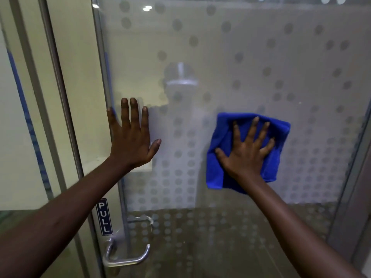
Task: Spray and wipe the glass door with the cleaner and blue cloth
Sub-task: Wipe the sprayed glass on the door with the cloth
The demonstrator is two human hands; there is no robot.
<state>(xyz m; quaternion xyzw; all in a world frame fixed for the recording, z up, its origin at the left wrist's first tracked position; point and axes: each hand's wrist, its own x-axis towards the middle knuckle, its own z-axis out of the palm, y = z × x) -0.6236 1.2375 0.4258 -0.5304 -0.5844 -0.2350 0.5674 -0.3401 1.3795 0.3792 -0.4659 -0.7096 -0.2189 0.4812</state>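
The frosted glass door (230,57) with a grey dot pattern fills most of the view. My right hand (246,149) lies flat with spread fingers on a folded blue cloth (218,157), pressing it against the glass at centre right. My left hand (132,137) is open, its palm flat against the glass near the door's left edge, holding nothing. No cleaner bottle is in view.
A metal lever handle (128,257) sits at the door's lower left, under a dark "PULL" label (104,216). A cream wall and metal frame strips (58,87) stand to the left. Another metal frame (349,197) borders the door on the right.
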